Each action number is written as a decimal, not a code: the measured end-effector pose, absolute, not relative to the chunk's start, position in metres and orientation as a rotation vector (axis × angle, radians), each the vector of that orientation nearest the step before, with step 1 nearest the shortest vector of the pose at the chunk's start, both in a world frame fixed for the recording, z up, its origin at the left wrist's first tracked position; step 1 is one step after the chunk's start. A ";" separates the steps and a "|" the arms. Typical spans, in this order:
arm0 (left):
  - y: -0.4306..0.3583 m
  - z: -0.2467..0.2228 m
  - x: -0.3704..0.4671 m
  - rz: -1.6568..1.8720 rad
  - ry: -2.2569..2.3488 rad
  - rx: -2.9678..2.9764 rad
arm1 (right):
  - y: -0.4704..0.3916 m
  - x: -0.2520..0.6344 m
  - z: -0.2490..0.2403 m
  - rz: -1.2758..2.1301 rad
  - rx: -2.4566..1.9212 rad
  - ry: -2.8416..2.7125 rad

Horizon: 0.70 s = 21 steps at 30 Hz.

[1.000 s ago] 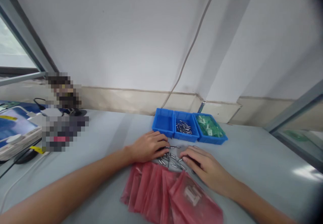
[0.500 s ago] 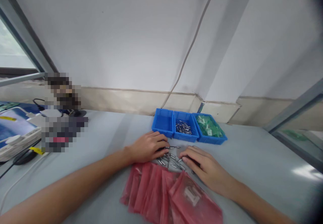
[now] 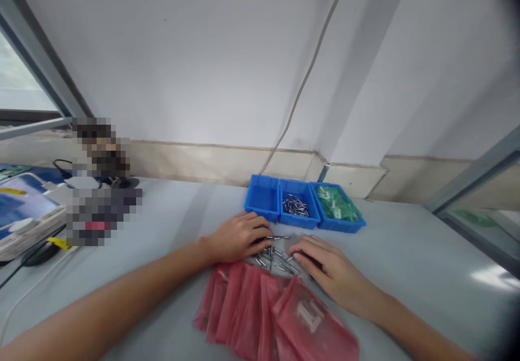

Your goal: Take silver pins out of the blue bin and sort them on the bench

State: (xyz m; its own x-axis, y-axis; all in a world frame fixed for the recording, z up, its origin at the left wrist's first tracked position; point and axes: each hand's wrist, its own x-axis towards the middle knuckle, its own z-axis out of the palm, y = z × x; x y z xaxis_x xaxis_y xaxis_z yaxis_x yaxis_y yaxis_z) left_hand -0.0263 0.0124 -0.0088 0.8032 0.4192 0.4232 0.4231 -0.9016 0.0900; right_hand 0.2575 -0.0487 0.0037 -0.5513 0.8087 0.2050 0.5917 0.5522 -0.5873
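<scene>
My left hand (image 3: 239, 237) rests on the left side of a loose pile of small metal pins (image 3: 278, 252), its fingers curled over some of them. On the pile's right side, my right hand (image 3: 320, 263) has thumb and forefinger pinched at the end of one pin. What lies under the left fingers is hidden. Several overlapping red plastic bags (image 3: 247, 312) lie just in front of the pile; the rightmost shows pale pieces inside. Behind the hands stand a bare blue bin (image 3: 262, 197), a blue bin of metal pins (image 3: 296, 206) and a blue bin with green bags (image 3: 337, 204).
A power strip (image 3: 36, 231), cables and a black round object (image 3: 40, 253) lie at the left of the grey table (image 3: 170, 209). Behind it rises a white wall with a hanging cable (image 3: 303, 84). Metal frames stand at both sides.
</scene>
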 end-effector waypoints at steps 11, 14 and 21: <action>0.012 -0.008 -0.026 -0.706 -0.691 -2.968 | -0.048 0.258 0.003 0.624 -1.124 -2.329; 0.012 -0.008 -0.027 -0.712 -0.691 -2.963 | -0.048 0.257 0.004 0.626 -1.129 -2.331; 0.013 -0.010 -0.026 -0.722 -0.688 -2.958 | -0.046 0.257 0.002 0.630 -1.126 -2.336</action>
